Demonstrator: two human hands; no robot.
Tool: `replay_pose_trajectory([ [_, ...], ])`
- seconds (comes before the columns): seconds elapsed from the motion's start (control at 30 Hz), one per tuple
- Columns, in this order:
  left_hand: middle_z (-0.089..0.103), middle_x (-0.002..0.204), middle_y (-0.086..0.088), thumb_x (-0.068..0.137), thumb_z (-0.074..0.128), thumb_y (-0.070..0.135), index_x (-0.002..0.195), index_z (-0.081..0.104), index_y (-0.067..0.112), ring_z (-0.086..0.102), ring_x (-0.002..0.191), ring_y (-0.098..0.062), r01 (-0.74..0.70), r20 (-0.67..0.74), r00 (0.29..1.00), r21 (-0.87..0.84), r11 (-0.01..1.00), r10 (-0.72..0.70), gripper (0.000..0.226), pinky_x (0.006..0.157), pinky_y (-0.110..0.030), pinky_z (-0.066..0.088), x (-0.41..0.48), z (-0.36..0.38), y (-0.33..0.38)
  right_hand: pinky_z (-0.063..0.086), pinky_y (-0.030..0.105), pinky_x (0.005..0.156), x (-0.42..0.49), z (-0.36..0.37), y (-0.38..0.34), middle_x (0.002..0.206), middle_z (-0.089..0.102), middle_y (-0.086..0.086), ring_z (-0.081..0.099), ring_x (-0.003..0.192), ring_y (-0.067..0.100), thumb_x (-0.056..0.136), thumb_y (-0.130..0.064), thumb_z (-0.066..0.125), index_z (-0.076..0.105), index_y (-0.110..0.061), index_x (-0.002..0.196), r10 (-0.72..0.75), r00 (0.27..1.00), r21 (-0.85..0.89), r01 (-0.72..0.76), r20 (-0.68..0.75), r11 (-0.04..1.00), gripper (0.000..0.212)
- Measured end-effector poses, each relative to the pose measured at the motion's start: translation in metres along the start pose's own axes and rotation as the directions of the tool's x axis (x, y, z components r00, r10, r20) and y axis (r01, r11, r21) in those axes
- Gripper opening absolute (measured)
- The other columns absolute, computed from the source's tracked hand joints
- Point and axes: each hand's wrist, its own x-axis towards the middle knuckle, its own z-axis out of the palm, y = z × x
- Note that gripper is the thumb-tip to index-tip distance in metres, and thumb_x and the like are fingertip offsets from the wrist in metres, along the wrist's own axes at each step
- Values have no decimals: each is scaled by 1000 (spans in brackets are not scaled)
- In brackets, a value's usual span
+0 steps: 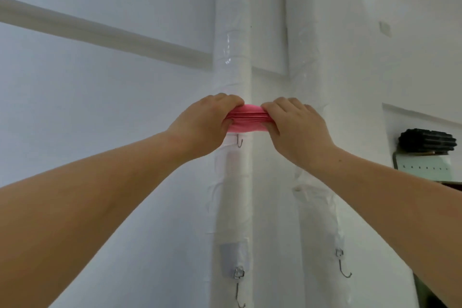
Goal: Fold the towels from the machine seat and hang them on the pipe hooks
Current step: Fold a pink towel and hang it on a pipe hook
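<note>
A folded pink towel (246, 117) is held up against the left white pipe (233, 62). My left hand (207, 122) grips its left end and my right hand (297, 127) grips its right end, fingers curled over the top edge. Just below the towel a small metal hook (240, 142) sticks out from the pipe. Two more hooks hang lower down: one on the left pipe (239, 290) and one on the right pipe (343, 267). Most of the towel is hidden by my hands.
A second white wrapped pipe (315, 207) runs up to the right of the first. White walls lie behind. A black ribbed object (427, 141) sits on a ledge at the right edge.
</note>
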Motion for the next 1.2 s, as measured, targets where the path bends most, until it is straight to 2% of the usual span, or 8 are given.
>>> replay_pose_trajectory([
  [0.17, 64, 116, 1, 99, 45, 11, 130, 55, 25, 57, 102, -22, 54, 43, 997, 60, 997, -57, 36, 89, -44, 52, 0, 37, -28, 47, 38, 84, 6, 41, -14, 113, 67, -1, 58, 110, 26, 96, -25, 58, 63, -20, 118, 183, 960, 166, -220, 211, 961, 23],
  [0.3, 66, 109, 2, 94, 49, 13, 128, 55, 25, 55, 97, -21, 101, 39, 994, 28, 994, -102, 37, 84, -39, 50, -2, 53, -33, 52, 41, 77, 5, 60, -21, 102, 67, 2, 60, 97, 30, 92, -14, 57, 61, -16, 110, 255, 930, 284, -328, 265, 901, 19],
  [0.6, 69, 105, 8, 88, 52, 22, 134, 54, 32, 60, 93, -17, 158, -9, 987, -37, 987, -158, 47, 83, -38, 54, -24, 68, -13, 53, 33, 77, -8, 54, -18, 95, 72, -4, 66, 86, 20, 90, -21, 60, 63, -30, 122, 205, 877, 490, -422, 435, 763, 34],
  [0.7, 68, 93, 15, 88, 56, 29, 129, 56, 34, 61, 79, -9, 234, -9, 972, -113, 966, -237, 41, 71, -24, 48, -25, 66, -5, 48, 26, 67, -2, 47, -20, 87, 70, -6, 64, 80, 16, 87, -19, 61, 69, -29, 105, 196, 815, 556, -527, 545, 642, 22],
  [0.77, 66, 84, 16, 93, 56, 38, 122, 58, 33, 60, 72, -5, 304, -27, 950, -162, 939, -312, 29, 65, -21, 44, -29, 66, -1, 54, 32, 71, 2, 43, -22, 88, 71, -3, 66, 84, 19, 88, -25, 61, 70, -25, 98, 197, 781, 559, -575, 592, 597, 14],
  [0.93, 72, 84, 10, 104, 46, 36, 108, 67, 30, 67, 81, -13, 338, -56, 923, -356, 871, -381, 23, 78, -41, 56, -47, 78, 1, 64, 46, 80, 17, 40, -30, 90, 77, 7, 76, 83, 27, 83, -77, 51, 74, -16, 92, 321, 686, 520, -714, 653, 468, 65],
  [1.07, 74, 102, 18, 104, 49, 23, 113, 71, 34, 68, 99, -5, 295, -38, 932, -495, 817, -360, 27, 88, -29, 54, -64, 89, 1, 65, 46, 77, 21, 44, -44, 81, 78, 2, 77, 75, 24, 61, -63, 76, 67, -22, 91, 394, 662, 458, -737, 638, 497, 52],
  [1.2, 73, 111, 27, 100, 61, 13, 110, 76, 35, 64, 110, 9, 323, 18, 906, -677, 661, -424, 29, 101, -19, 48, -70, 80, -8, 63, 38, 75, 14, 44, -54, 81, 76, -2, 74, 74, 20, 70, -52, 76, 66, -25, 91, 450, 672, 460, -736, 588, 497, 36],
])
